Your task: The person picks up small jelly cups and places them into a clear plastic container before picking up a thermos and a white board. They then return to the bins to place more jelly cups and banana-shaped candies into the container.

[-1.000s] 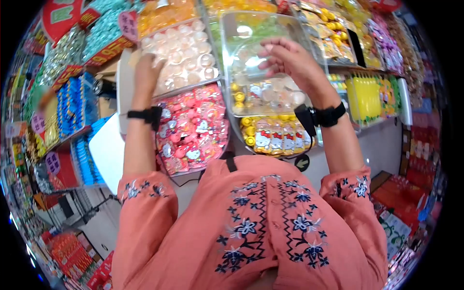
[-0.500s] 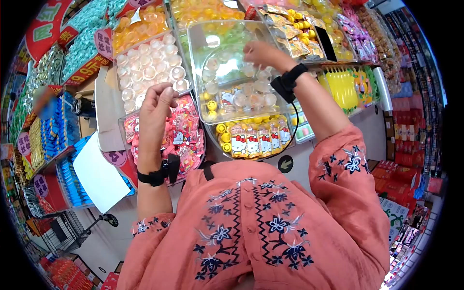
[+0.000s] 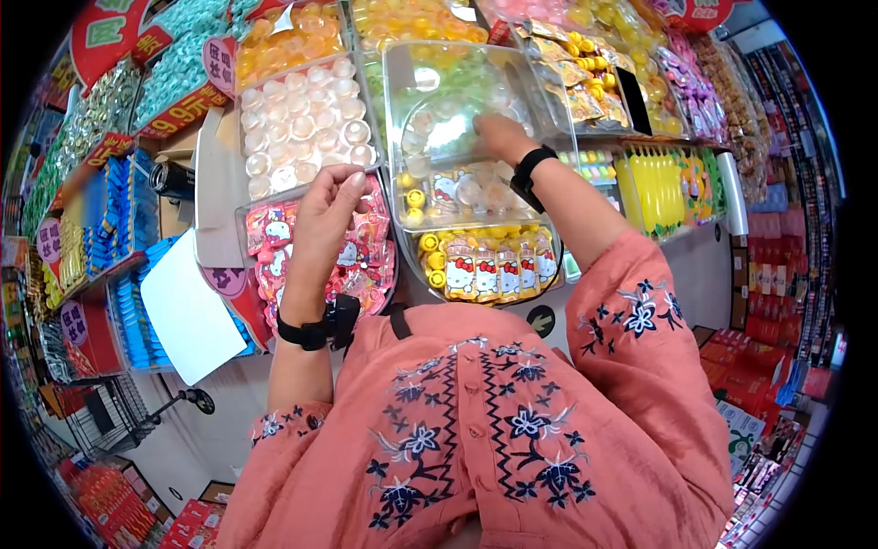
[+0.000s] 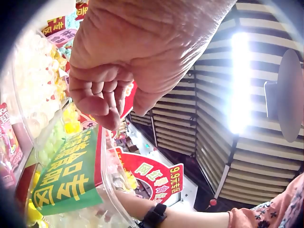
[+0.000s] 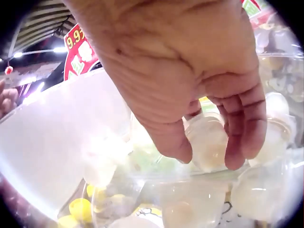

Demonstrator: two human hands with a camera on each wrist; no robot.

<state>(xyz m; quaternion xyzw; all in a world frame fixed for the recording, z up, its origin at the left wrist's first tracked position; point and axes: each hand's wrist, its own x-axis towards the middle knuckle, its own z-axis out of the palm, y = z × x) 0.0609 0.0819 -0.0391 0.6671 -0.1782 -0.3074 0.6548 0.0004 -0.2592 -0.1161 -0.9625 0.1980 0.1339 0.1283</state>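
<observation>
A: Dial centred on the clear container; start at the left.
B: White sheet (image 3: 192, 306), one, far out at 8 o'clock. Pink packets (image 3: 272, 265), one heap, nearer at 8 o'clock. Pale cups (image 3: 297, 123), in rows, at 9 o'clock.
A: Left hand (image 3: 327, 209)?
B: One, over the pink packets; fingers loosely bent, nothing seen in them. Not touching the container. Hazard: with no steadying hand there, the container could, I judge, shift if knocked.
A: Centre?
B: Clear container (image 3: 416, 78), one, loose cups within, overlapping the kitty-print packets at 6 o'clock. Right hand (image 3: 503, 137), one, reaching in.
A: Its grip?
B: Narrow: thumb and fingers either side of one translucent cup (image 5: 209, 142), inside the container. Whether the cup is lifted, cannot tell.
A: Hazards, right hand?
B: Slip, likeliest: smooth, curved side, fingertip hold. Crushing, if the cup is soft and the pinch too hard. Spill, should the wrist catch the container wall and tip it.
A: Further right?
B: Kitty-print packets (image 3: 485, 274), one tub, at 6 o'clock; cups tipped out could land among them. Yellow pouches (image 3: 645, 188), one row, between 3 and 4 o'clock, well apart from either hand.
</observation>
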